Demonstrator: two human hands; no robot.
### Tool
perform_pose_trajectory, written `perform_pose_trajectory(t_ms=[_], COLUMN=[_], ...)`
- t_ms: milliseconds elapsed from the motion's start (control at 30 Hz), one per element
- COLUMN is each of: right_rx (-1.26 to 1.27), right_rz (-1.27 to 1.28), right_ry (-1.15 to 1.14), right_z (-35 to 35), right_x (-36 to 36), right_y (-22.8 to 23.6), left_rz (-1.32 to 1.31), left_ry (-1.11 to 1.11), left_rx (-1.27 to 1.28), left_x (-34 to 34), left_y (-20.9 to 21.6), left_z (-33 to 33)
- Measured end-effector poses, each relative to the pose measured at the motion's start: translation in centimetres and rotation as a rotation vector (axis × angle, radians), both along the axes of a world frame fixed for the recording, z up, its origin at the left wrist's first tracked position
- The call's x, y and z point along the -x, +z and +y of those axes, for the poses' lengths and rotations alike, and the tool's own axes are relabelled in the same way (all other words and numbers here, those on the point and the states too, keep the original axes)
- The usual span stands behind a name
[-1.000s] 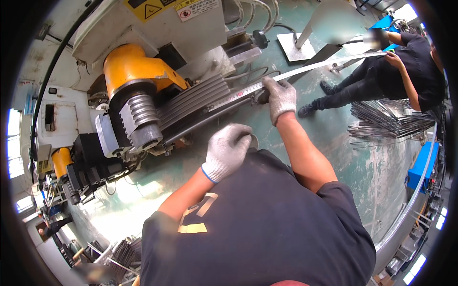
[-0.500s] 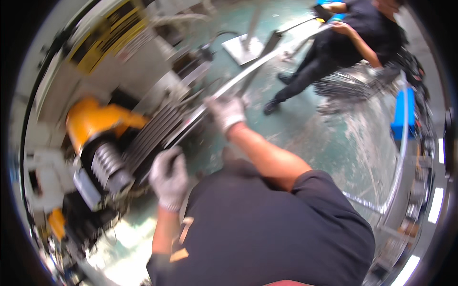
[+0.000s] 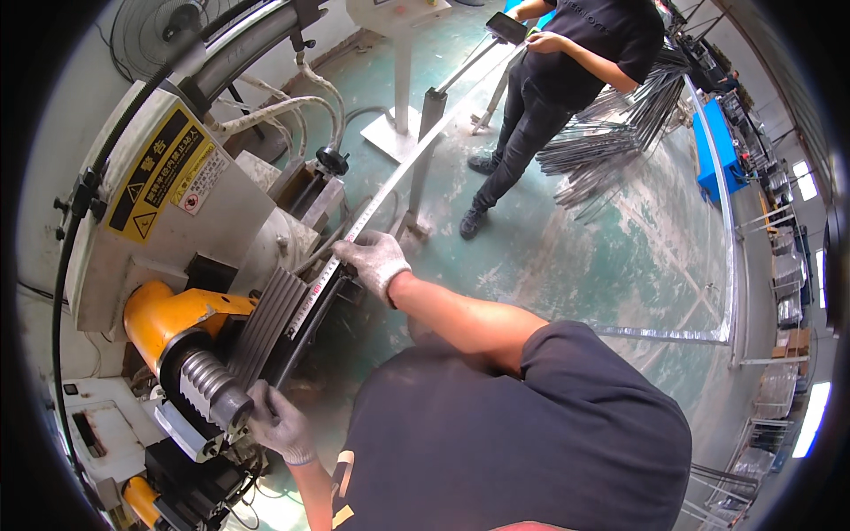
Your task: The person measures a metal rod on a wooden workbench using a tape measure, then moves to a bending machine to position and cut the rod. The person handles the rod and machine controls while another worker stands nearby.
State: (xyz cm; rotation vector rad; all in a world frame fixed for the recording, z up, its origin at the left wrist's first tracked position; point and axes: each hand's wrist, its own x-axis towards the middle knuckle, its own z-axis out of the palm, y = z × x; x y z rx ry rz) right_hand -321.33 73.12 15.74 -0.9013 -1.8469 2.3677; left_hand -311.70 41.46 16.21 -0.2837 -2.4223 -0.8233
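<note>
My right hand (image 3: 376,261), in a whitish work glove, pinches a pale tape measure blade (image 3: 312,299). Its near end lies along several dark grey metal bars (image 3: 276,305) on the machine. From my glove the blade runs far up to another person's hand (image 3: 546,42). My left hand (image 3: 279,427), gloved too, is down at the near left with its fingers curled against the black end (image 3: 232,407) of a ribbed metal spindle (image 3: 205,376). Part of that grip is hidden. Beside the spindle sits a yellow curved machine part (image 3: 164,310).
A machine body (image 3: 208,208) with a yellow warning plate (image 3: 158,173) stands at left, hoses behind it. The other person (image 3: 584,62) stands at the far end near a post (image 3: 431,128). Bundled thin metal rods (image 3: 593,146) lie on the green floor; a blue box (image 3: 719,150) is beyond.
My left hand has come down and left to the spindle's black end. My right hand stays on the tape blade, lower in view. The whole view has shifted, bringing more of the machine in.
</note>
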Motion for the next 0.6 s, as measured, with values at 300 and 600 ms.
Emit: perform_pose_trajectory(t_ms=[300,600], right_rx=[0.007,0.034], right_rz=[0.065,0.063], right_ry=[-0.031,-0.038], right_z=[-0.4,-0.5], right_x=[0.2,0.6], right_y=[-1.0,-2.3], left_rz=[0.117,0.122], left_ry=[0.055,0.046], left_rx=[0.021,0.055], left_x=[0.2,0.4], left_y=[-2.6,-3.4], left_z=[0.1,-0.6])
